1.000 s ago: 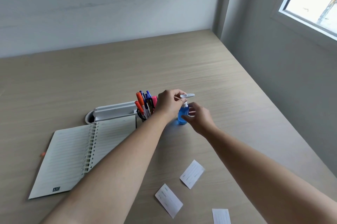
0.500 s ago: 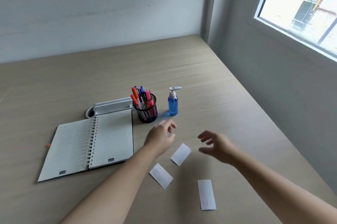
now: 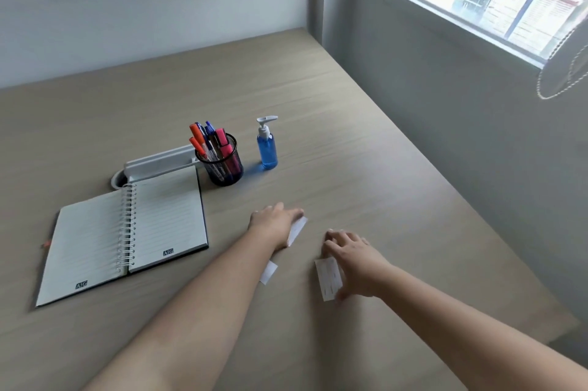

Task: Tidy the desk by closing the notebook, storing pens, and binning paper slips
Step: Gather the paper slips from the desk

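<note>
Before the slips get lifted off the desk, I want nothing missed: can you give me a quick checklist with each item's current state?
1. Left hand on a slip: ok, it covers one paper slip flat on the desk.
2. Right hand on a slip: ok, its fingers lie on a second slip.
3. Third slip accounted for: ok, it peeks out beside the left forearm, untouched.
4. Slips actually pinched: cannot tell.
5. Bin within reach: cannot tell, none in view.
6. Notebook closed: not ok, it lies open.
</note>
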### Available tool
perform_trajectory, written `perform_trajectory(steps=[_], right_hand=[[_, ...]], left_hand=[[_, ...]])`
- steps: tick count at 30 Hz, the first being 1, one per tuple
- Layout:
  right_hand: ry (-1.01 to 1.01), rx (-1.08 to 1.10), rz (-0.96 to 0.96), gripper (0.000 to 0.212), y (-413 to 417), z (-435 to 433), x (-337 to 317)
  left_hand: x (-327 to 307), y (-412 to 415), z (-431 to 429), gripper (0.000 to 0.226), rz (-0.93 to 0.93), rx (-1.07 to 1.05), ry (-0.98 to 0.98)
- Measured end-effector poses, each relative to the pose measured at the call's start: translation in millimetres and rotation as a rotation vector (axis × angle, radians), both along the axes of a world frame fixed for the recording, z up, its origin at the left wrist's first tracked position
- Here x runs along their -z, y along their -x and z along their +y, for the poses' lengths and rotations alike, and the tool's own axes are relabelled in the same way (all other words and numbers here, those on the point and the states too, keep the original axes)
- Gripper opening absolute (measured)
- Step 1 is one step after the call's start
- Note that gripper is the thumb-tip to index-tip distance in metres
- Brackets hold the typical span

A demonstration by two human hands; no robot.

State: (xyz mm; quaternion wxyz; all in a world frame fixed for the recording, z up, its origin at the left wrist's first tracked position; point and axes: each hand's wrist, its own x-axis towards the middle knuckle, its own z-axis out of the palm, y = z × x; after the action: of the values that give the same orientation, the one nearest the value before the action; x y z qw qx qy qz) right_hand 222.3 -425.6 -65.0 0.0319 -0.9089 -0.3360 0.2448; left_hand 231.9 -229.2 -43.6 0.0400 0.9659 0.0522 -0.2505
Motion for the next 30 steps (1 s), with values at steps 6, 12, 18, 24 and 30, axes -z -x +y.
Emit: perform_trajectory(steps=[6, 12, 18, 24, 30], right_hand=[[0.014, 0.019, 0.0, 0.093, 0.3, 4.8, 0.6], [-0.317, 0.288, 0.131, 0.03, -8.4, -7.0, -0.7], [-0.715, 0.665, 0.373, 0.022, -15.8, -0.5, -26.7], [-0.728, 0.61, 0.382, 0.018, -17.7, 30.5, -32.6], [-0.625, 0.432, 0.311, 0.008, -8.8, 54.8, -40.6]], left_hand=[[0.3, 1.8, -4.0, 0.053, -0.114, 0.002, -0.024], [1.5, 24.8, 3.8, 0.012, -0.243, -0.339, 0.363], [-8.9, 46.5, 14.7, 0.01, -0.158, -0.567, 0.911], [-30.6, 68.6, 15.8, 0.013, -0.112, -0.656, 1.123], [-32.9, 90.1, 22.5, 0.026, -0.345, -0.787, 1.032]])
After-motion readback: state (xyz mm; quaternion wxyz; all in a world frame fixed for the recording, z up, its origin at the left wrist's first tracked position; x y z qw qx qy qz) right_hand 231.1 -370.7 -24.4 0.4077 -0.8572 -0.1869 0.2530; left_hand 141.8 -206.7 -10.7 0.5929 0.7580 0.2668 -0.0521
